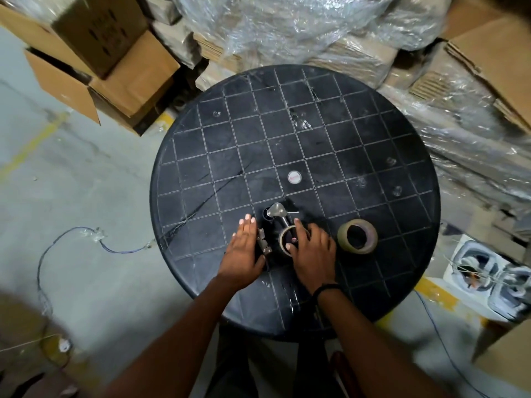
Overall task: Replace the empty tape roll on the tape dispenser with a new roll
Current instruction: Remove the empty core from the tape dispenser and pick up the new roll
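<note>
Evidently the job is at its first step. The right hand's fingers curl round the empty roll, thumb at its near rim and forefinger over its far rim, so the right hand grips the bare core where it sits on the dispenser. The left hand lies flat beside it with fingers straight and together, pressing down just left of the dispenser's metal edge; it holds nothing, and seems to steady the tool. The dispenser lies on its side on the table, near the near edge and a little left of the middle, its metal flap pointing toward the far edge. Whether the core has begun to lift off its hub I cannot tell, since the fingers hide the seat.

The new roll stands flat on the table just right of the right hand, apart from it and untouched.

By my judgement nothing is finished: the old core must come off and be set aside, then the new roll must be seated on the hub and its tape led out under the flap.
</note>
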`<state>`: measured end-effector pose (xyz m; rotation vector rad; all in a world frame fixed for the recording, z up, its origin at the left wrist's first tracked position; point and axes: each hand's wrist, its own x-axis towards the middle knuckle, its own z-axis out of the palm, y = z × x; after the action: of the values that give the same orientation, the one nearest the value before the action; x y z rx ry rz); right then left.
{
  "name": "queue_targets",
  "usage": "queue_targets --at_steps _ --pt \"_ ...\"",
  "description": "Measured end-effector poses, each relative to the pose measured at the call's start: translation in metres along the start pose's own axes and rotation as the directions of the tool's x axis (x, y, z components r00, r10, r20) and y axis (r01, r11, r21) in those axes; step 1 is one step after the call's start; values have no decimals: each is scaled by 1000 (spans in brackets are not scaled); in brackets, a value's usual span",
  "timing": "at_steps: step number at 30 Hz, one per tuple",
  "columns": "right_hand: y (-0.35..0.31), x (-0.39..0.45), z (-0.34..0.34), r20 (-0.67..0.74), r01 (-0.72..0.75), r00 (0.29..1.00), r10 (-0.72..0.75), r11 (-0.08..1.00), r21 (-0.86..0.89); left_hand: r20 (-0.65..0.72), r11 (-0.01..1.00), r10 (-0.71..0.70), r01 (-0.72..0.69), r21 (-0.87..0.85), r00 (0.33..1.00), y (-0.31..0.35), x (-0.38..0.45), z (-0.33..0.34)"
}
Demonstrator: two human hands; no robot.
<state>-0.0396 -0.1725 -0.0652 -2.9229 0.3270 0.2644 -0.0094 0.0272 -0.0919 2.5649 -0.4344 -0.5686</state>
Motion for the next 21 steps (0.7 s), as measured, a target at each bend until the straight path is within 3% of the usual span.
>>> queue_targets --at_steps 4,8,12,21 --pt "5 19 -7 84 193 979 -188 980 -51 61 994 86 -90 69 994 13 8 1" --pt "10 28 -5 125 237 966 -228 969 -64 50 984 32 -40 173 998 25 12 8" --pt "4 30 -6 170 334 935 -312 935 -117 72 960 93 -108 258 993 32 19 14" --pt "0 23 7 152 302 947 -281 943 -139 74 951 20 -42 306 997 51 30 23"
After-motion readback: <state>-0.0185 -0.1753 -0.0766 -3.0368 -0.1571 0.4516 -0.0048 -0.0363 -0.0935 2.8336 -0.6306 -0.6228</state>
